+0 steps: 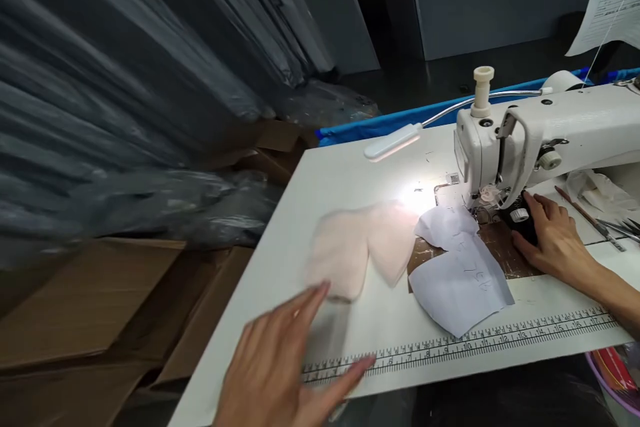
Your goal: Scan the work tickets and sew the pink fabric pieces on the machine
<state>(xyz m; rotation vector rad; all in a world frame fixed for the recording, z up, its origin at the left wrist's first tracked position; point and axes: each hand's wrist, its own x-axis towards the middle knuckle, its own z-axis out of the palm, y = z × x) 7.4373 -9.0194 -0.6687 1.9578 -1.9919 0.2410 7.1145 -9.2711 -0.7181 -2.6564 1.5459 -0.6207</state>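
My left hand point(280, 360) is over the front edge of the table, thumb and fingers spread, holding nothing. Just beyond its fingertips lies a pale pink fabric piece point(340, 253) with two lobes, blurred by motion. To the right, a white paper pattern point(460, 287) with handwriting on it rests partly on a brown plate point(515, 253). My right hand point(560, 240) has its thumb and fingers around a black block with a white knob point(520, 215), beside the needle area of a white sewing machine point(565, 120).
A measuring tape strip point(450, 350) runs along the table's front edge. A small lamp point(395, 142) lights the table. Scissors and tweezers point(620, 228) lie at the right. Cardboard boxes point(75, 293) and plastic-wrapped goods stand at the left.
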